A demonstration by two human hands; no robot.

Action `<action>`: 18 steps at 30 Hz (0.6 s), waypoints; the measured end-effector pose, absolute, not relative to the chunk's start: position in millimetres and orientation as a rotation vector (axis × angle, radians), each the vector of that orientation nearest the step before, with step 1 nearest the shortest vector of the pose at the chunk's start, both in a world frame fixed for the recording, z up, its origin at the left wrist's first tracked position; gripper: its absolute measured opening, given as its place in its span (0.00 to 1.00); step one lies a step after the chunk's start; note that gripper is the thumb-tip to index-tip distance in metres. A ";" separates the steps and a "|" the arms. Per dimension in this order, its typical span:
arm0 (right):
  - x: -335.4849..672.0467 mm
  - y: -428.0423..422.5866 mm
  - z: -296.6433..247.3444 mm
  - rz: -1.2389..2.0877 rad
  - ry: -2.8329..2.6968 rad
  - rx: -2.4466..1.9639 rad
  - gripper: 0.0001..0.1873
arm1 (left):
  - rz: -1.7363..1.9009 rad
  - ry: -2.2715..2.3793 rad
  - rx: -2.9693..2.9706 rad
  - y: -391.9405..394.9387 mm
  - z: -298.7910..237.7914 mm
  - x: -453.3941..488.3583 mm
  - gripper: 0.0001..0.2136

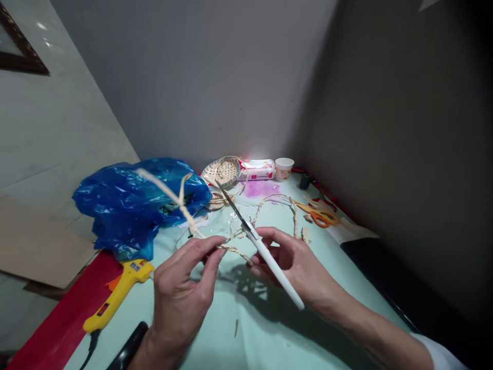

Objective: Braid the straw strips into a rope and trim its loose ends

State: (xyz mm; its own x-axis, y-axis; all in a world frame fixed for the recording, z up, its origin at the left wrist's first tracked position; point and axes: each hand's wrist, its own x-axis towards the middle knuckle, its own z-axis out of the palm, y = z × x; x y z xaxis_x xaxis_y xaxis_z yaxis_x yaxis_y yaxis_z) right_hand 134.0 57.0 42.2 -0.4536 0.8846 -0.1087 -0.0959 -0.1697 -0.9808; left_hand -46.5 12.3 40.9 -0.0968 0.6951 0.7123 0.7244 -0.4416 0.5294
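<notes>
My left hand [187,282] pinches a pale braided straw cord [235,250] between thumb and fingertips. Loose straw strands [165,192] stick out from that grip toward the upper left. Opposite it, my right hand [287,259] has its fingers curled at the cord's other side. A white-handled blade [269,262] lies across those fingers, its narrow dark point aimed up and left. Whether this is a knife or scissors seen edge-on, I cannot tell. A longer length of braid loops behind my right hand on the pale green table cover [215,329].
At left are a blue plastic bag [131,195] and a yellow glue gun [119,295]. A woven basket [223,172], a wipes pack [259,169] and a paper cup [284,169] stand by the wall. Orange-handled scissors [321,218] lie at right, near a dark spool [304,181].
</notes>
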 end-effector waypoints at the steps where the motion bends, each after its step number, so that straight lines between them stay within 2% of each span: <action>1: 133.7 58.1 39.4 1.705 -1.374 -0.954 0.32 | -1.711 -1.733 -2.112 12.7 41.3 -45.9 0.08; 5: 136.0 61.4 35.7 1.662 -1.470 -0.916 0.32 | -2.198 -1.935 -2.087 13.0 45.6 -46.3 0.07; 7: 142.3 63.3 39.6 1.507 -1.617 -0.944 0.28 | -2.361 -1.938 -2.030 12.8 48.8 -48.2 0.05; 10: 158.8 68.4 48.5 1.021 -1.973 -0.994 0.19 | -2.479 -1.883 -1.957 13.4 52.6 -52.0 0.04; 12: 170.5 73.1 52.6 0.802 -2.187 -0.952 0.18 | -2.551 -1.809 -1.893 14.4 53.8 -54.5 0.05; 18: 184.0 81.6 47.5 0.612 -2.391 -0.877 0.19 | -2.629 -1.601 -1.806 14.8 56.7 -60.6 0.08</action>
State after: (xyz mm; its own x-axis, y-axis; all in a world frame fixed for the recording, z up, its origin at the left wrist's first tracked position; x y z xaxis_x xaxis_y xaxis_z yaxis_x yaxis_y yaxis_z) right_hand 184.0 81.6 47.5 -0.6573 0.6871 0.3095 0.4537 0.6888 -0.5655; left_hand -60.6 14.8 56.7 -0.4211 0.7386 0.5264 0.1288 -0.5258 0.8408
